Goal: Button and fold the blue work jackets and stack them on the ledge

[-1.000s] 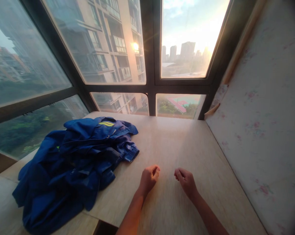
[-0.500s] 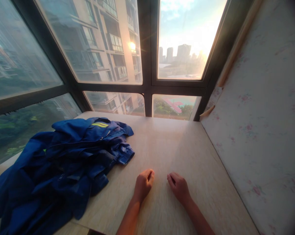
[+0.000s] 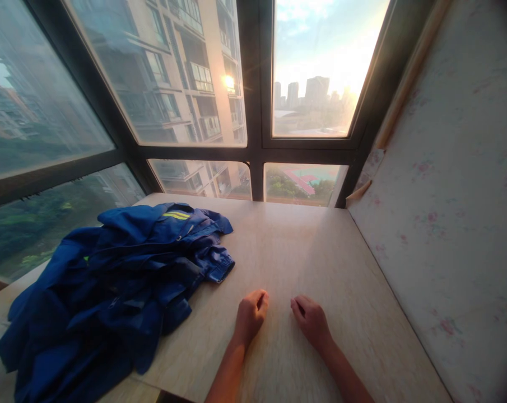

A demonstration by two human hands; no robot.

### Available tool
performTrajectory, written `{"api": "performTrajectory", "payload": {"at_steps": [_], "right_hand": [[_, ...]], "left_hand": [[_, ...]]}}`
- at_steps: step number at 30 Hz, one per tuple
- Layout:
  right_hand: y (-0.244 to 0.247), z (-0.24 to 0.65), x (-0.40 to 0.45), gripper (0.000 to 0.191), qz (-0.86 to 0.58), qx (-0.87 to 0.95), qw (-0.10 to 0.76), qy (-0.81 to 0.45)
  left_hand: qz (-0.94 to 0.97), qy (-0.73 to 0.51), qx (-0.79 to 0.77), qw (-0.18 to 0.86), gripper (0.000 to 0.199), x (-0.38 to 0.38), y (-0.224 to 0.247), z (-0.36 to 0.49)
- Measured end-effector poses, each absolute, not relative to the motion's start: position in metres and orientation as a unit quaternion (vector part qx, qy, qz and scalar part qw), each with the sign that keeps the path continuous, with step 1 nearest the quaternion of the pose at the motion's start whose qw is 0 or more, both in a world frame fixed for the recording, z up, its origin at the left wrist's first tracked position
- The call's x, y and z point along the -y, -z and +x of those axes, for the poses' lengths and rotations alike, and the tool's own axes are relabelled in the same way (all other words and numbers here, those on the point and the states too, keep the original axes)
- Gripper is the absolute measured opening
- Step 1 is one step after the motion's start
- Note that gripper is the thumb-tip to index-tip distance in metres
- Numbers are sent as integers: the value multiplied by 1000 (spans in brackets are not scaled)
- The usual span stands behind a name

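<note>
My left hand [image 3: 252,314] rests on the pale marbled sill, its fingers curled into a loose fist. A short gap to the right, my right hand [image 3: 311,319] lies on the same surface, also closed. Nothing shows in either hand. A crumpled dark blue jacket [image 3: 122,280] with yellow reflective stripes and a gathered cuff is heaped to the left, apart from my left hand, which is the nearer of the two.
The marbled sill [image 3: 295,246] runs back to dark-framed windows [image 3: 256,151]. On the right stands a wall with floral wallpaper [image 3: 446,224], its paper peeling near the window corner. A dark gap shows at the sill's front edge.
The whole view has shifted slightly, so everything sits a little further right in the picture. Both hands and the jacket keep their places on the sill.
</note>
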State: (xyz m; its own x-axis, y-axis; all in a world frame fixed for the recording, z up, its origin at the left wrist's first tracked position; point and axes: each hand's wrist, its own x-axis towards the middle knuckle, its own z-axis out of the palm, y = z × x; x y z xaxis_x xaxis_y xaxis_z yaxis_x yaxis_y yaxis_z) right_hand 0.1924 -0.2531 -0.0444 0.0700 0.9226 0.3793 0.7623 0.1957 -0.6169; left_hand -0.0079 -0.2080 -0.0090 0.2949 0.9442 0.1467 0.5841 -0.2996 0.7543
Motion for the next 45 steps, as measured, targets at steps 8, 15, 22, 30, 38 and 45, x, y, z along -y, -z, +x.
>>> {"api": "performTrajectory", "payload": {"at_steps": [8, 15, 22, 30, 38, 45], "right_hand": [[43, 192, 253, 40, -621, 675, 384, -105], [41, 192, 253, 41, -623, 676, 380, -104], [42, 192, 253, 41, -624, 675, 382, -102], [40, 192, 253, 42, -619, 674, 388, -107], [39, 192, 253, 41, -618, 675, 389, -110], [39, 192, 253, 41, -620, 674, 386, -108]], "left_hand": [[744, -306, -514, 300, 33, 208, 7, -8], [742, -307, -514, 301, 32, 208, 7, -8], [743, -307, -511, 303, 32, 208, 7, -7], [743, -309, -511, 303, 32, 209, 6, -8], [741, -312, -511, 305, 31, 210, 6, -8], [739, -312, -511, 309, 31, 210, 6, -8]]}}
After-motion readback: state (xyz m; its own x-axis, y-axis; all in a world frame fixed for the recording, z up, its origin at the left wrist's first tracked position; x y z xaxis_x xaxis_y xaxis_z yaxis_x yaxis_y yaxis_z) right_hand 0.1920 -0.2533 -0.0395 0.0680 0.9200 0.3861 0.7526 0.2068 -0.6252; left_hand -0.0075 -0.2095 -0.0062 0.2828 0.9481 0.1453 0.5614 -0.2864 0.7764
